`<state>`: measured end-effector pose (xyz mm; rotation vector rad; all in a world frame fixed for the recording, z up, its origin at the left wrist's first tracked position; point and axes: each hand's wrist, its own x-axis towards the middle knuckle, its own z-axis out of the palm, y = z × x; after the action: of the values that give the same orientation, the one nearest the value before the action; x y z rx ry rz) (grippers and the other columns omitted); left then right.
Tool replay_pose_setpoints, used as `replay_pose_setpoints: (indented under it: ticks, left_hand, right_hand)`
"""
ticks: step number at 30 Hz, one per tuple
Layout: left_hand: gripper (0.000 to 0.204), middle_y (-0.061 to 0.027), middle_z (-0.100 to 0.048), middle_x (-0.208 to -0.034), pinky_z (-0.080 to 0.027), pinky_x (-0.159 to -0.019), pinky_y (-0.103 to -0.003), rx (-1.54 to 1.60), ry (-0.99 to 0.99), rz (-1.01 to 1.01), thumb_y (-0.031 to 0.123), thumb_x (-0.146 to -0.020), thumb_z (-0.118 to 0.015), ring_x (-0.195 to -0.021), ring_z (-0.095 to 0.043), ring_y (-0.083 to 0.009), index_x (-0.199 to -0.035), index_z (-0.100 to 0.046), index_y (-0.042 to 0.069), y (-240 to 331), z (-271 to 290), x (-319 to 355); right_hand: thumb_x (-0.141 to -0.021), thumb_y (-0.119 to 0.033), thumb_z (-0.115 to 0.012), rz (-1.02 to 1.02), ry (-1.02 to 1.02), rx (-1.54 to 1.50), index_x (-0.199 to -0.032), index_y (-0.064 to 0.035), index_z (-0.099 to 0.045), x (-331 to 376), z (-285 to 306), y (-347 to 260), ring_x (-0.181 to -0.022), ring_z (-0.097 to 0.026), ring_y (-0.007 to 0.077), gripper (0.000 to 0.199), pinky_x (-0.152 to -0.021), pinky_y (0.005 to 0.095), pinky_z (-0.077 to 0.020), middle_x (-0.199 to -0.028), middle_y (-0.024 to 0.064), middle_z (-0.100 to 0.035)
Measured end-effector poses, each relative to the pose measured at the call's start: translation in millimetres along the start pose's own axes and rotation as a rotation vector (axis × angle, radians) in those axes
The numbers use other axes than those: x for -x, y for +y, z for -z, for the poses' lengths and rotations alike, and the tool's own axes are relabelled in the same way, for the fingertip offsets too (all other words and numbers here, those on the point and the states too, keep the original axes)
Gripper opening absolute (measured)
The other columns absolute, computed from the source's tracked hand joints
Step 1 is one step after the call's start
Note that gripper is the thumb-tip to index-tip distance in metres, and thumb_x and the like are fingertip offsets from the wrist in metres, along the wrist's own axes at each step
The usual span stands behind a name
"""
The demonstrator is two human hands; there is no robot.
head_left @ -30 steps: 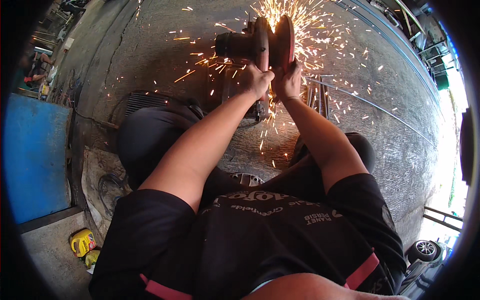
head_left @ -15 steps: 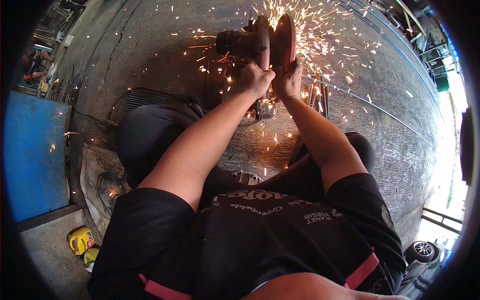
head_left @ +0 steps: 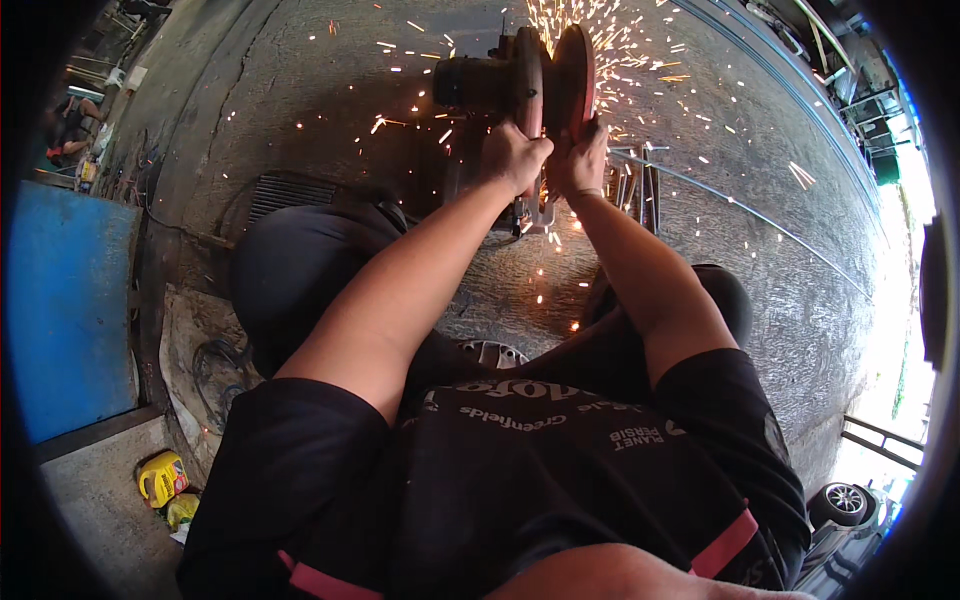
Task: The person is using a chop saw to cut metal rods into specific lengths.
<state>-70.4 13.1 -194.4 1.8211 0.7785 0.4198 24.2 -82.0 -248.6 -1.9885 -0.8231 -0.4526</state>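
Note:
A dark power machine with a black motor housing (head_left: pixel 470 82) and a reddish-rimmed round guard (head_left: pixel 529 80) stands in front of me. To the right of the guard is a reddish-edged round disc (head_left: pixel 574 80). Bright sparks (head_left: pixel 610 45) spray from the far side, around the gap between the two. My left hand (head_left: pixel 514 158) is closed at the guard's lower end, thumb toward the right. Close beside it, my right hand (head_left: pixel 581 162) is closed at the disc's lower edge; its fingers are partly hidden. What lies between the hands is too dark to make out.
Metal bars (head_left: pixel 640 190) lie right of the machine, near a long thin rod (head_left: pixel 735 203). A ribbed black item (head_left: pixel 290 198) is by my left knee. Farther left are a blue panel (head_left: pixel 72 310) and a yellow jug (head_left: pixel 163 478). A car wheel (head_left: pixel 842 503) shows at lower right.
Both hands keep nearly the same place and hold. The spray of sparks looks thinner near the machine, and fewer fly to the left and toward my knees.

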Motion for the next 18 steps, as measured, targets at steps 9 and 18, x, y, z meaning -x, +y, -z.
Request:
replay_pose_setpoints:
  ticks: [9, 18]
  left_hand:
    - [0.024, -0.0103, -0.059, -0.05, -0.049, -0.049, -0.033, -0.075, 0.098, -0.121, 0.022, -0.066, -0.061, -0.047, -0.062, -0.0206, -0.057, -0.059, 0.0, -1.8, -3.8, 0.1]
    - [0.03, -0.0223, -0.062, -0.066, -0.051, -0.061, -0.04, 0.041, 0.03, -0.064, 0.025, -0.062, -0.064, -0.068, -0.066, -0.0344, -0.075, -0.061, -0.003, 1.2, -1.1, 1.2]
  right_hand:
    - [-0.082, -0.013, -0.058, -0.025, -0.003, -0.004, -0.13, 0.0033, -0.029, -2.5, 2.2, -1.8, -0.098, -0.049, 0.0428, 0.058, -0.085, 0.0469, -0.0412, -0.107, 0.0253, -0.046]
    - [-0.083, -0.012, -0.058, -0.007, 0.013, -0.039, -0.13, 0.0037, -0.03, -0.6, -1.2, 2.8, -0.1, -0.048, 0.0436, 0.056, -0.087, 0.0466, -0.041, -0.11, 0.0262, -0.046]
